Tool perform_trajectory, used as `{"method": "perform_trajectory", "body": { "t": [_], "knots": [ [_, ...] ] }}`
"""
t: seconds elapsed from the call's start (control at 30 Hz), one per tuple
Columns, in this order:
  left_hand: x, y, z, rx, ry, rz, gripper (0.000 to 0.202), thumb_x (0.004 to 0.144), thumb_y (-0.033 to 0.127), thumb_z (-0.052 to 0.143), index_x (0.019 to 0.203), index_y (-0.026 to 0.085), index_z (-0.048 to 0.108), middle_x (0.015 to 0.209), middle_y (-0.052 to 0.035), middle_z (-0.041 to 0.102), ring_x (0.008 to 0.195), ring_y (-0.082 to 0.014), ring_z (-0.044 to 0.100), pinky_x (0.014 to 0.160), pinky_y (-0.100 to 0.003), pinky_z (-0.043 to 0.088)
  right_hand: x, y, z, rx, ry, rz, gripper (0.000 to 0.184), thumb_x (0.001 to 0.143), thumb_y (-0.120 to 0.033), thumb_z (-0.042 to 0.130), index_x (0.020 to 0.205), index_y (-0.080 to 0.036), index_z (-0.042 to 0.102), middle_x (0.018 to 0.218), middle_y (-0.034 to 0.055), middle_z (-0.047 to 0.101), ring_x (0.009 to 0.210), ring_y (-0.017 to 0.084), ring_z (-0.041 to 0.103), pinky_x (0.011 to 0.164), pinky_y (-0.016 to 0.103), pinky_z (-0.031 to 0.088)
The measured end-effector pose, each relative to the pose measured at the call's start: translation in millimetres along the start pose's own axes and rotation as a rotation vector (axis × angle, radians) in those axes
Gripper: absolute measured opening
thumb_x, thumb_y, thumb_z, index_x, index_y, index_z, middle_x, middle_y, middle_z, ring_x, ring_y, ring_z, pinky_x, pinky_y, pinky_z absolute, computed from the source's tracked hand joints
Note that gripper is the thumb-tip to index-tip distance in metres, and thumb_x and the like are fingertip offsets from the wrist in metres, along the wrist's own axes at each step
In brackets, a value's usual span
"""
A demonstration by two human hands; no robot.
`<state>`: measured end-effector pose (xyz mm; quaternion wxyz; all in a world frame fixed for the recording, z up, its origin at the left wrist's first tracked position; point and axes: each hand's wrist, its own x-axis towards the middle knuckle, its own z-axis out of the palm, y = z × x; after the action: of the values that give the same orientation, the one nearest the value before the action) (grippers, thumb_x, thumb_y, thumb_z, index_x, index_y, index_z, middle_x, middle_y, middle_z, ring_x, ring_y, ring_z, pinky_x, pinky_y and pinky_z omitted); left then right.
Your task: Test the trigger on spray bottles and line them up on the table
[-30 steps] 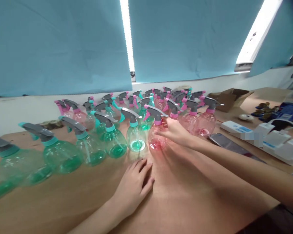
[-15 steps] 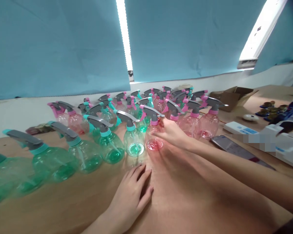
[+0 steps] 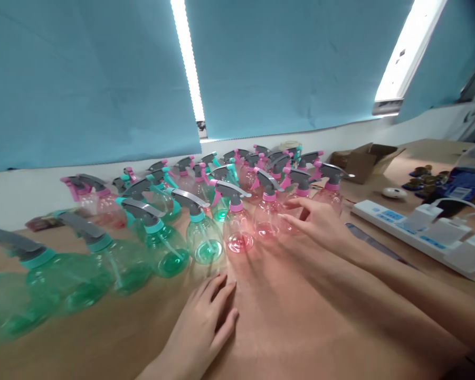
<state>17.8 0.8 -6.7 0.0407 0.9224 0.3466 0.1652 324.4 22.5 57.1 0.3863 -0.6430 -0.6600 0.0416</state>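
In the head view, my left hand [image 3: 201, 326] rests on the table with its fingers spread, holding nothing. Just beyond its fingertips stands a clear green spray bottle [image 3: 205, 244]. My right hand [image 3: 320, 224] reaches to the front row, its thumb and fingers apart and pointing left. Behind those fingers is a pink spray bottle [image 3: 302, 186], its body partly hidden; I cannot tell whether the hand touches it. Two more pink bottles, one nearer the hand [image 3: 266, 217] and one farther left [image 3: 238, 230], stand upright beside it.
Several green bottles [image 3: 167, 252] extend along the left, with more pink and green ones behind. At right lie a white power strip [image 3: 391, 221] with plugs, a phone [image 3: 374, 243], a white mouse [image 3: 394, 193] and an open cardboard box [image 3: 364, 162]. Blue covering [image 3: 261, 68] hangs behind.
My right hand has left the side of the front pink bottle and moved right, to another pink one farther along the row. My left hand stays on the table. The view has shifted slightly right.
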Motion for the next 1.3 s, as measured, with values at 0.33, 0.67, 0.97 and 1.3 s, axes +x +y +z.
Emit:
{"method": "perform_trajectory", "body": {
  "t": [0.33,0.67,0.97,1.3],
  "knots": [
    [45,24,18.7,-0.109,0.013,0.041,0.033,0.090,0.024,0.051,0.122,0.019,0.058,0.126,-0.0121,0.057,0.118,-0.0309,0.052,0.099,-0.048,0.045,28,-8,32,0.029,-0.048,0.056,0.059,0.078,-0.049,0.064,0.123,-0.010,0.059,0.128,0.0204,0.061,0.119,0.035,0.057,0.098,0.047,0.045],
    [54,26,17.9,-0.216,0.029,0.009,0.027,0.091,0.021,0.051,0.117,0.022,0.055,0.121,-0.0089,0.058,0.111,-0.0280,0.056,0.095,-0.044,0.047,10,5,24,0.010,-0.067,0.022,0.055,0.079,-0.054,0.062,0.120,-0.018,0.058,0.123,0.0165,0.064,0.111,0.035,0.061,0.086,0.049,0.050],
    [51,26,15.5,-0.423,0.117,-0.056,0.071,0.084,0.033,0.066,0.143,0.022,0.027,0.141,-0.0141,0.043,0.129,-0.0333,0.043,0.104,-0.054,0.036,-42,-22,-1,0.067,-0.226,-0.105,0.044,0.076,-0.062,0.062,0.092,-0.021,0.061,0.074,0.0023,0.064,0.061,0.018,0.059,0.053,0.031,0.044],
    [21,36,3.8,-0.848,0.097,-0.119,0.088,0.074,0.023,0.077,0.143,0.027,0.022,0.132,-0.0111,0.054,0.114,-0.0311,0.059,0.094,-0.050,0.049,-43,-68,7,0.359,-0.463,-0.384,0.027,0.071,-0.036,0.076,0.090,-0.024,0.061,0.101,0.0025,0.059,0.096,0.022,0.057,0.079,0.033,0.049]
  ]
}}
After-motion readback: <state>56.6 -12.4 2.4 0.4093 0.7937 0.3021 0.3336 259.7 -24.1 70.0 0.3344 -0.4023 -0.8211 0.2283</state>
